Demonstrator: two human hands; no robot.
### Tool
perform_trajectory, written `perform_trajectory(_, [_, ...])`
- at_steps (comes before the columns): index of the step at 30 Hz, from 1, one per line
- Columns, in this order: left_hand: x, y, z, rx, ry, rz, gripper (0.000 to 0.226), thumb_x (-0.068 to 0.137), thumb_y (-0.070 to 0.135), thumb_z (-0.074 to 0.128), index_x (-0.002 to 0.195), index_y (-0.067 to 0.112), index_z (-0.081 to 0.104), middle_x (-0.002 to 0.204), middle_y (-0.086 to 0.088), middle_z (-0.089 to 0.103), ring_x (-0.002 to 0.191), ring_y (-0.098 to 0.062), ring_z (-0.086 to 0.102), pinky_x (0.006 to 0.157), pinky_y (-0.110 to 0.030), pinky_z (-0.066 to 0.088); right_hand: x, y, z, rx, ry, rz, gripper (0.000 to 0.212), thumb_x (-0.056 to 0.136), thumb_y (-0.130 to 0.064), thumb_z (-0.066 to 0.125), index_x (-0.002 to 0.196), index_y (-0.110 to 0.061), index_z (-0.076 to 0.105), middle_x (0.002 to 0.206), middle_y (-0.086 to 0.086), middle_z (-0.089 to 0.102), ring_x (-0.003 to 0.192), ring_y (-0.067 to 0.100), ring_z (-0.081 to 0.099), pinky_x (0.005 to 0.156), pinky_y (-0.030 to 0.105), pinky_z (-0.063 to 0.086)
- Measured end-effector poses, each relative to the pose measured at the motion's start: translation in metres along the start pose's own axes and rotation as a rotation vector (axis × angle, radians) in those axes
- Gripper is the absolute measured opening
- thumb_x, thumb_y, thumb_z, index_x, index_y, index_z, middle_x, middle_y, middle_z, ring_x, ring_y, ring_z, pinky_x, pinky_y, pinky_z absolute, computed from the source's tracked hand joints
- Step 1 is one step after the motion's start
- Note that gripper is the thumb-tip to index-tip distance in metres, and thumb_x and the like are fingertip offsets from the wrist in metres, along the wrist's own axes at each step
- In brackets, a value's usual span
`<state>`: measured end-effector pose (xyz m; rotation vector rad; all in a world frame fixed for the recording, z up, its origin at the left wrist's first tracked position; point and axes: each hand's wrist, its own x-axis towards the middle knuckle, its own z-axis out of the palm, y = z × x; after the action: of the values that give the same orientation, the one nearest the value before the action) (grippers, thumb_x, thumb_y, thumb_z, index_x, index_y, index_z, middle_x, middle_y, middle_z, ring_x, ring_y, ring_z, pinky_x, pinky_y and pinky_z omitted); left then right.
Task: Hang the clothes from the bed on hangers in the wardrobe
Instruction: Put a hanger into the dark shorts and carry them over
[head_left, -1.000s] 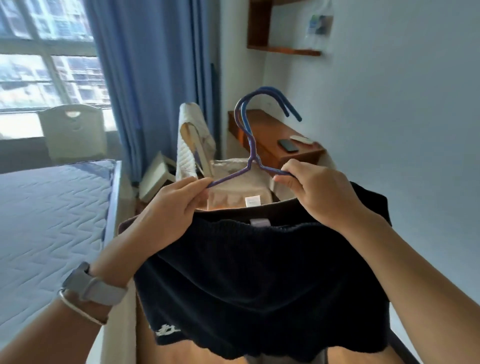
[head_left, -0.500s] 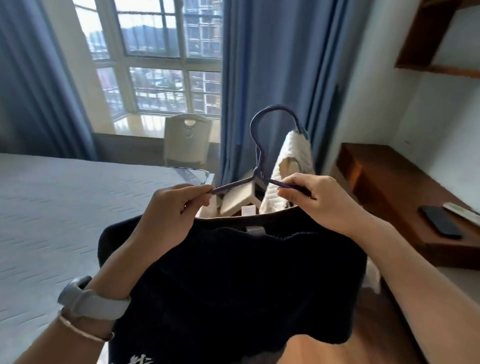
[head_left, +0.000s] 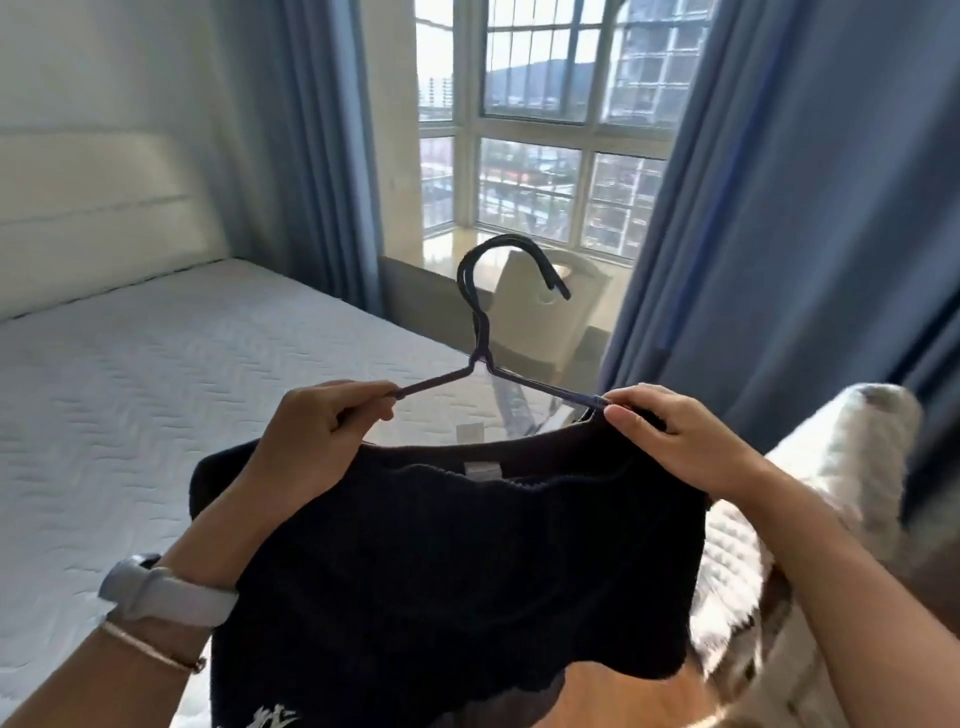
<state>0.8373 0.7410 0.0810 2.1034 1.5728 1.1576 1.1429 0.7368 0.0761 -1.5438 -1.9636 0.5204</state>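
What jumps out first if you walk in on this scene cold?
Front and centre, the left hand and right hand hold a thin hanger by its arms, with a dark garment draped below. Behind lie a bare white mattress at left and a bright window between blue curtains.

One dark garment (head_left: 457, 561), two purple hangers (head_left: 480, 332) held together, two hands: left (head_left: 317, 441), right (head_left: 670, 441). One bed (head_left: 156, 389), one white chair (head_left: 545, 306), two blue curtains (head_left: 779, 208), one wristwatch (head_left: 166, 597), one bracelet (head_left: 150, 647).
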Motion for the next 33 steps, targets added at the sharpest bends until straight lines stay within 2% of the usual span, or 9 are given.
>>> perform_trajectory(4, [0.06,-0.016,0.024,-0.005,0.044,-0.071,0.024,0.085,0.012,0.061,0.107,0.011,0.07,0.084,0.01,0.067,0.074,0.025,0.055,0.073,0.01,0.035,0.089,0.033,0.0,0.004,0.039,-0.075,0.025,0.091,-0.026,0.052,0.107,-0.014,0.068,0.1,-0.007,0.061,0.103,0.012,0.056,0.099,0.025,0.039])
perform_trajectory(10, [0.175,-0.047,0.058,0.027,0.172,-0.097,0.029,0.085,0.013,0.061,0.113,0.008,0.066,0.096,0.006,0.064,0.083,-0.006,0.06,0.072,0.011,0.036,0.24,0.065,-0.001,-0.06,0.17,-0.168,0.026,0.092,-0.031,0.051,0.104,-0.018,0.069,0.102,-0.004,0.065,0.111,0.019,0.056,0.108,0.041,0.033])
perform_trajectory(13, [0.24,-0.07,0.073,0.055,0.226,-0.086,0.03,0.086,0.012,0.06,0.116,0.007,0.064,0.097,0.005,0.063,0.081,-0.003,0.059,0.071,0.012,0.035,0.321,0.077,-0.004,-0.026,0.208,-0.229,0.02,0.092,-0.034,0.049,0.097,-0.029,0.068,0.093,-0.015,0.059,0.106,0.012,0.052,0.109,0.047,0.029])
perform_trajectory(17, [0.32,-0.1,0.089,0.074,0.267,-0.094,0.03,0.087,0.011,0.058,0.117,0.006,0.063,0.093,0.002,0.065,0.069,0.018,0.057,0.069,0.011,0.034,0.419,0.087,-0.006,0.011,0.213,-0.261,0.024,0.093,-0.03,0.05,0.101,-0.02,0.07,0.096,-0.01,0.059,0.101,0.006,0.045,0.103,0.028,0.029])
perform_trajectory(19, [0.357,-0.112,0.096,0.106,0.29,-0.091,0.031,0.088,0.009,0.057,0.118,0.003,0.062,0.096,-0.006,0.069,0.069,0.01,0.057,0.069,0.011,0.033,0.465,0.091,-0.006,0.008,0.211,-0.265,0.025,0.093,-0.03,0.049,0.102,-0.018,0.07,0.096,-0.009,0.058,0.104,0.01,0.047,0.1,0.028,0.03])
perform_trajectory(22, [0.404,-0.129,0.106,0.166,0.325,-0.086,0.031,0.089,0.008,0.055,0.119,0.0,0.06,0.102,-0.017,0.071,0.082,-0.008,0.057,0.069,0.012,0.033,0.527,0.101,-0.002,0.003,0.195,-0.292,0.025,0.093,-0.031,0.048,0.1,-0.02,0.069,0.095,-0.01,0.057,0.11,0.017,0.05,0.107,0.039,0.031])
perform_trajectory(27, [0.473,-0.181,0.134,0.199,0.328,-0.19,0.032,0.09,0.009,0.054,0.12,0.002,0.06,0.102,-0.016,0.07,0.083,-0.016,0.059,0.07,0.009,0.035,0.629,0.129,0.03,-0.044,0.139,-0.311,0.027,0.093,-0.035,0.046,0.102,-0.022,0.069,0.105,-0.002,0.066,0.113,0.019,0.05,0.109,0.042,0.025])
perform_trajectory(31, [0.514,-0.239,0.166,0.196,0.316,-0.368,0.032,0.092,0.01,0.052,0.121,0.002,0.059,0.106,-0.018,0.069,0.096,-0.026,0.063,0.084,-0.018,0.041,0.711,0.157,0.083,-0.047,0.024,-0.332,0.027,0.093,-0.035,0.046,0.104,-0.022,0.068,0.107,0.001,0.067,0.111,0.022,0.05,0.103,0.042,0.029])
perform_trajectory(33, [0.532,-0.273,0.183,0.211,0.3,-0.483,0.031,0.093,0.012,0.049,0.122,0.005,0.06,0.108,-0.017,0.068,0.099,-0.028,0.063,0.086,-0.024,0.043,0.752,0.173,0.119,-0.061,-0.057,-0.355,0.027,0.093,-0.037,0.046,0.104,-0.024,0.068,0.108,0.0,0.067,0.112,0.023,0.051,0.102,0.042,0.032])
